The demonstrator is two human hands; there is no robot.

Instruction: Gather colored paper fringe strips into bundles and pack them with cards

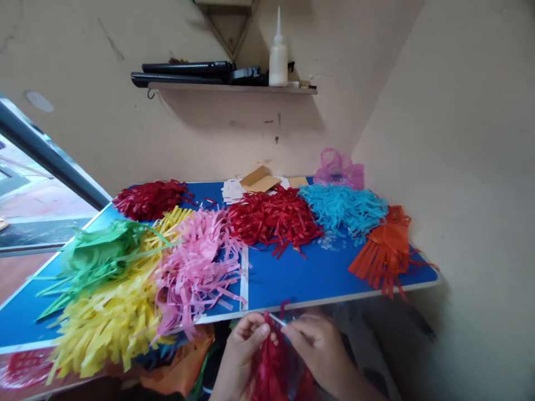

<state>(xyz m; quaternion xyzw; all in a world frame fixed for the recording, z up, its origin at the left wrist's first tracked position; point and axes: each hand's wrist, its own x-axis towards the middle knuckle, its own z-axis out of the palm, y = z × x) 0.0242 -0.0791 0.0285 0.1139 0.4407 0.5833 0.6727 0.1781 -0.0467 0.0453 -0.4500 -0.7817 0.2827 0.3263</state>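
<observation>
My left hand is closed on a bunch of red fringed strips, just below the front edge of the blue table. To its right, my right hand pinches a thin white stick, which slants across the top of the red bunch. The lower part of the bunch hangs between my hands and runs out of view at the bottom. Beyond them on the table lies a heap of red fringe.
Green, yellow and pink fringe cover the table's left side. Light blue and orange fringe lie at the right. Cards and a brown envelope sit at the back. A wall shelf holds a bottle.
</observation>
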